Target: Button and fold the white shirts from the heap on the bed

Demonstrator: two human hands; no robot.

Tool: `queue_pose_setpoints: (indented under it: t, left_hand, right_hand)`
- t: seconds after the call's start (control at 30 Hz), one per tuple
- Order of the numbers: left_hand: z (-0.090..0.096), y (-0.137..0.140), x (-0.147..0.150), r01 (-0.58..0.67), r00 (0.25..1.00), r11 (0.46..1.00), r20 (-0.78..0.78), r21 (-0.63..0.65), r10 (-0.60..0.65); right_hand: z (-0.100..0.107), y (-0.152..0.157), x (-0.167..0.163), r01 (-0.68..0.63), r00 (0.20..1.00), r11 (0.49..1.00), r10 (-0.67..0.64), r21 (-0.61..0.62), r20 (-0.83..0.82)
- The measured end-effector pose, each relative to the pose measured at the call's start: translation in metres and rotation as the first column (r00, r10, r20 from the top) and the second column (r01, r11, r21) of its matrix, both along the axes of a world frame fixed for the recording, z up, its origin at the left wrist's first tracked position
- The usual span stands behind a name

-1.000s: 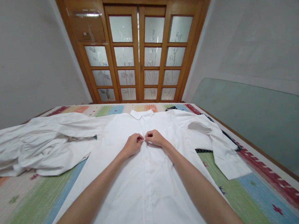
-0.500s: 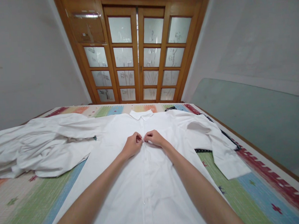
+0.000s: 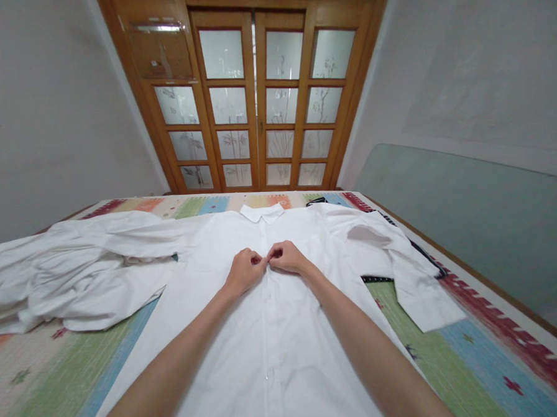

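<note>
A white collared shirt (image 3: 239,353) lies spread face up in front of me, its collar at the far end and its button strip running down the middle. My left hand (image 3: 247,269) pinches the edge of the strip at chest height. Fingertip to fingertip with it, my right hand (image 3: 285,258) is closed on the same spot from the other side. The button or buttonhole between my fingers is hidden. Farther down, the front edges lie together along the strip.
Beneath the shirt is a striped, coloured bed cover (image 3: 113,354). More crumpled white cloth (image 3: 85,268) lies at the left. A black strap-like item (image 3: 425,257) shows by the right sleeve. A pale green panel (image 3: 470,217) stands along the right, wooden glazed doors (image 3: 258,97) at the back.
My left fingertips have come in slightly to the right and now meet those of my right hand. The shirt lies as before, apart from a slight shift of the view.
</note>
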State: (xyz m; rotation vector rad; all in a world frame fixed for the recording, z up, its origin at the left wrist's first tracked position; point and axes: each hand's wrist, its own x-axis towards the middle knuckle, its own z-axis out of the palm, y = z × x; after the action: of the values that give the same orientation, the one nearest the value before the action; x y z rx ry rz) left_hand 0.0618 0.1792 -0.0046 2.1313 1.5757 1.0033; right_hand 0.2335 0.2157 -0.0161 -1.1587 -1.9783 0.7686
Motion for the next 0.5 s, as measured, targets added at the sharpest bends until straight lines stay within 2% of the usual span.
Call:
queue_pose_setpoints:
  t: [0.13,0.27,0.37,0.5]
  left_hand:
    - [0.0040,-0.0022,0.0012,-0.003,0.999,0.997,0.038,-0.072,0.005]
    - [0.0073,-0.0025,0.0013,0.003,1.000,0.996,0.016,-0.093,-0.001]
    - [0.0085,-0.0032,0.0029,-0.010,0.999,0.996,-0.051,-0.094,0.005]
    - [0.0078,-0.0056,0.0072,-0.059,0.975,0.998,-0.213,-0.008,0.056]
  right_hand:
    - [0.0006,0.0004,0.0017,-0.009,1.000,1.000,0.009,-0.003,0.005]
    - [0.0010,0.0009,0.0022,-0.019,1.000,1.000,0.019,0.002,0.008]
    - [0.0012,0.0010,0.0019,-0.020,1.000,1.000,0.020,-0.007,0.008]
    - [0.0021,0.0007,0.0023,-0.022,0.999,0.999,0.021,-0.032,-0.024]
